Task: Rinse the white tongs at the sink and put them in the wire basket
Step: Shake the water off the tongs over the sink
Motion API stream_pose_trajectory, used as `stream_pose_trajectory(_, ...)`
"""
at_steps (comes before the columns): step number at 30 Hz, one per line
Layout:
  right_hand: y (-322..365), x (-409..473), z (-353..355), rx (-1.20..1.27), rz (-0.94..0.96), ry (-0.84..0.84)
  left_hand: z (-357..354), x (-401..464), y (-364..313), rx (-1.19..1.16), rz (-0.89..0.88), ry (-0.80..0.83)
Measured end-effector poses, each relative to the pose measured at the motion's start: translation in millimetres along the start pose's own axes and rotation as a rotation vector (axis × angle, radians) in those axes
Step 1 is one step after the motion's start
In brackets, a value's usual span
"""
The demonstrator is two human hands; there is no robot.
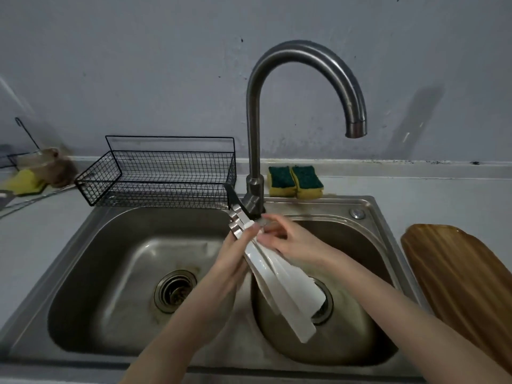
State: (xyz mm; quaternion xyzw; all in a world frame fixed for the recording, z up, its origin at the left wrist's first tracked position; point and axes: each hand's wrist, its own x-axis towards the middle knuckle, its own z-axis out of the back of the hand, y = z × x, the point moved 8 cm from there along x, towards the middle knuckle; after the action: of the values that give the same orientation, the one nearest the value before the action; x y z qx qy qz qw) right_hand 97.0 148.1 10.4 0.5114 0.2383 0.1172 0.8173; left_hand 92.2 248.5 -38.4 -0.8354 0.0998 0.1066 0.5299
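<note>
tongs (279, 284) over sink (91, 225) divider | both hands gripping | basket (163, 176) apart

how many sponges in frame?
3: two green-topped sponges side by side behind the sink; one yellow sponge at far left, partly hidden. More may be hidden there.

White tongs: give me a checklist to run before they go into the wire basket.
1. Grip: left hand and right hand both hold the white tongs near the hinge end. Ok.
2. Rinsed: no water runs from the faucet; cannot tell.
3. Wire basket has room: looks empty. Ok.
4. Path left to the basket: the faucet base stands close by. Cannot tell.
5. Tongs over the sink for drips: ok.
</note>
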Motion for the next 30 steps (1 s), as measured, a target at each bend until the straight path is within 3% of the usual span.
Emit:
stream_pose_trajectory(3, -4.2, 7.1, -30.1, -0.048, -0.085, 0.184, 23.5, 4.5, -15.4, -0.048, -0.011, 0.012)
stream_pose_trajectory(8, 17.2, 21.7, -57.4, -0.071, -0.047, 0.356, 43.5, 3.9, -49.0, -0.031, -0.032, 0.036)
stream_pose_trajectory(15, 71.1, 61.8, -71.1, -0.126, -0.001, 0.260, 80.2, 15.9, -100.5, -0.136, -0.048, -0.040)
stream_pose_trajectory(21, 130.4, 99.7, -79.5, -0.181, 0.027, 0.331, 100.2, 39.5, -163.5, -0.155, -0.119, -0.071)
stream_pose_trajectory(30, 185.2, 171.9, -53.2, -0.351, 0.165, 0.158, 100.4, 100.2, -230.4, -0.182, -0.226, -0.144)
